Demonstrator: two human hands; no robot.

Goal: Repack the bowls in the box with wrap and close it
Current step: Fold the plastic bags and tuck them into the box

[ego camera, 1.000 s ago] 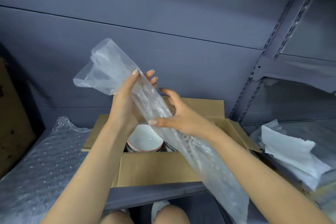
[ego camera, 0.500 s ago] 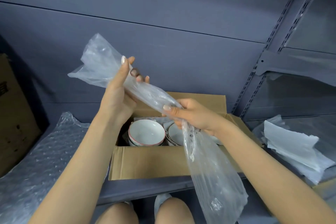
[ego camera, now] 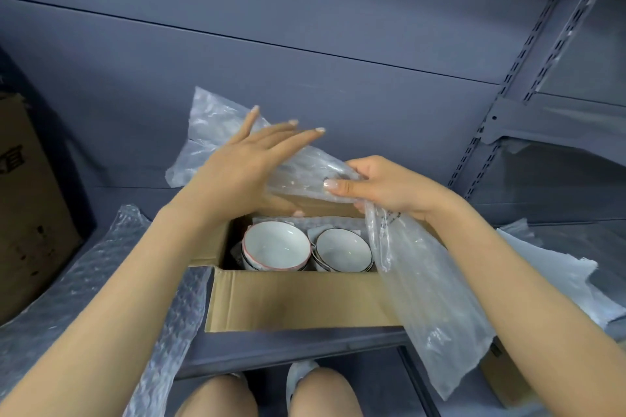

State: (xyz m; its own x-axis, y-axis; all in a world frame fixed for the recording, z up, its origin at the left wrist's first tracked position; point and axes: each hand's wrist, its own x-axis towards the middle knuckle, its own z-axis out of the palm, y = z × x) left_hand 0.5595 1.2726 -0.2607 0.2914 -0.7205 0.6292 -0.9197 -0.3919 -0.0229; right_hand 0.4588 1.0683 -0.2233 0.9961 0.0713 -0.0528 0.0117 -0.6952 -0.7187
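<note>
Porcelain bowls (ego camera: 276,242) sit in two stacks side by side inside the open cardboard box (ego camera: 298,301), which rests on the grey shelf (ego camera: 291,345). Clear bubble wrap (ego camera: 416,264) hangs over the box. The right hand (ego camera: 382,186) has its fingers clamped on the wrap; the left hand (ego camera: 244,166) lies flat against it, fingers straight and slightly apart. More bubble wrap sheet (ego camera: 67,298) lies at left, paper sheets (ego camera: 555,274) at right.

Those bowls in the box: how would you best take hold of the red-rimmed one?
Pinch the rim of the red-rimmed bowl from straight above. It sits mouth up, nested on others, with the box wall and the neighbouring bowl crowding its sides.
</note>
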